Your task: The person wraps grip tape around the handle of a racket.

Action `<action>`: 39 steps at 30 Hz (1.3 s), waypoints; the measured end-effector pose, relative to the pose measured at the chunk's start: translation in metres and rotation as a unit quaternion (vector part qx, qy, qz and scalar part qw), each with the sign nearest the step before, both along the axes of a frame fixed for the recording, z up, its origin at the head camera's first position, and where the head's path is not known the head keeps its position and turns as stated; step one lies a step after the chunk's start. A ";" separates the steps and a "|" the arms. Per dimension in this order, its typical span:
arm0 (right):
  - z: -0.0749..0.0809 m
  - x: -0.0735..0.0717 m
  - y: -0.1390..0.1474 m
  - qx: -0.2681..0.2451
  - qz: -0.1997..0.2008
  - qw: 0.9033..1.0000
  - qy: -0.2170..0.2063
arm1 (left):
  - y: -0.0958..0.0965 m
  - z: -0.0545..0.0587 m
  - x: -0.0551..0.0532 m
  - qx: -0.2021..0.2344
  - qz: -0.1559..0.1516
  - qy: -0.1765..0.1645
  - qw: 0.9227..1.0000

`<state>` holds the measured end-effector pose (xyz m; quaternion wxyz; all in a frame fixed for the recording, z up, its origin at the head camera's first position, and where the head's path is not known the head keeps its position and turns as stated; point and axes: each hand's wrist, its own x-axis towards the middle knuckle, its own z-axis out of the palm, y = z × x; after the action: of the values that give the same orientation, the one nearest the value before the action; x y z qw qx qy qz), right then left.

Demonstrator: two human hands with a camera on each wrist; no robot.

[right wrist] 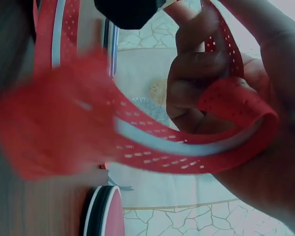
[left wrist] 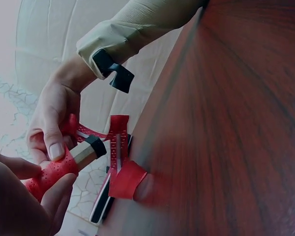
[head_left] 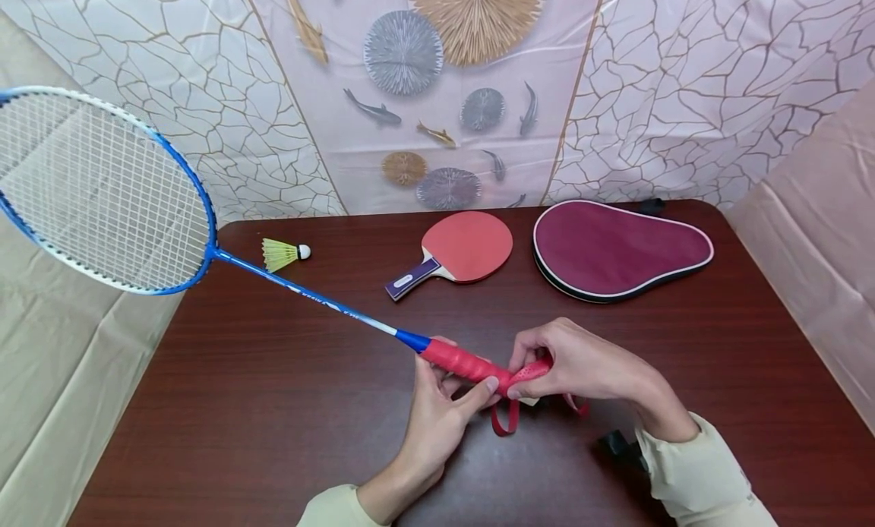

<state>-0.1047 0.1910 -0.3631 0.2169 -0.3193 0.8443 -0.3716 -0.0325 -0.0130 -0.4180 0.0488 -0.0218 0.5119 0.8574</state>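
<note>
A blue and white badminton racket [head_left: 301, 290] slants across the head view, its head at the upper left. Perforated red grip tape [head_left: 465, 362] wraps most of its handle. In the left wrist view the handle's bare end [left wrist: 86, 155] shows, with a black butt cap. My left hand [head_left: 440, 413] holds the wrapped handle from below, thumb on the tape. With thumb and fingers, my right hand [head_left: 581, 360] pinches the tape near the wrap's lower edge. The tape's loose length [right wrist: 177, 147] loops past the right palm and hangs below the handle.
A yellow shuttlecock [head_left: 283, 254], a red table tennis bat [head_left: 468, 246] and a maroon bat case [head_left: 615, 250] lie along the back of the brown table [head_left: 273, 405]. Behind them hangs a patterned cloth [head_left: 444, 132]. A black strap piece [left wrist: 113, 69] sits at the right sleeve.
</note>
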 end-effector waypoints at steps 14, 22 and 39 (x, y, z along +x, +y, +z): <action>0.004 -0.002 0.007 -0.044 0.040 0.998 0.020 | -0.001 0.000 -0.001 0.022 0.012 0.013 1.000; -0.001 -0.003 0.011 -0.102 0.059 0.993 -0.029 | -0.001 -0.002 0.001 0.018 0.000 0.039 0.999; 0.001 -0.004 0.006 -0.034 0.059 0.998 0.009 | -0.007 0.002 0.000 -0.027 -0.027 0.073 0.997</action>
<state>-0.1088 0.1973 -0.3626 0.2202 -0.3789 0.8129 -0.3835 -0.0328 -0.0197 -0.4158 0.0341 0.0531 0.5378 0.8407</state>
